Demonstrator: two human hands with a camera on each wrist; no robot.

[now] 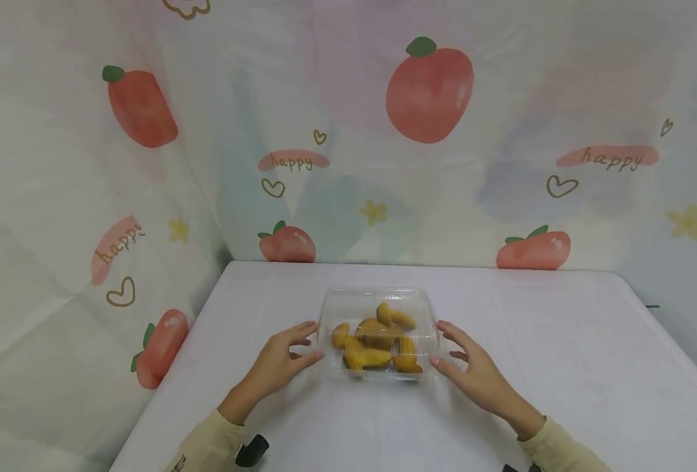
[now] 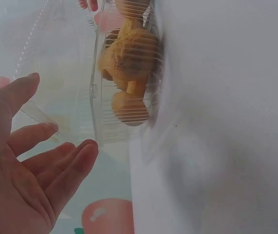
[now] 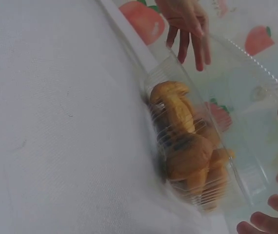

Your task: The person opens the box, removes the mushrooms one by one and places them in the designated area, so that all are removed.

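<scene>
A clear plastic clamshell box [image 1: 378, 298] sits on the white-covered table, with several yellow-brown mushrooms [image 1: 374, 334] visible through its walls. In the left wrist view the mushrooms [image 2: 131, 53] lie in the ribbed lower part, and the transparent lid [image 2: 56, 63] rises above the rim. At the box's left side is my left hand [image 1: 277, 360], thumb and fingers spread and loosely bent. My right hand [image 1: 478, 373] stands likewise at the right side. Fingertips of both are at the box walls; whether they touch is hard to tell. Neither hand curls round anything.
The white tabletop [image 1: 560, 341] spreads to both sides of the box. A fabric backdrop [image 1: 348, 98] printed with red fruit and "happy" lettering stands behind the table and along its left. Near the left sleeve a black object [image 1: 252, 451] shows.
</scene>
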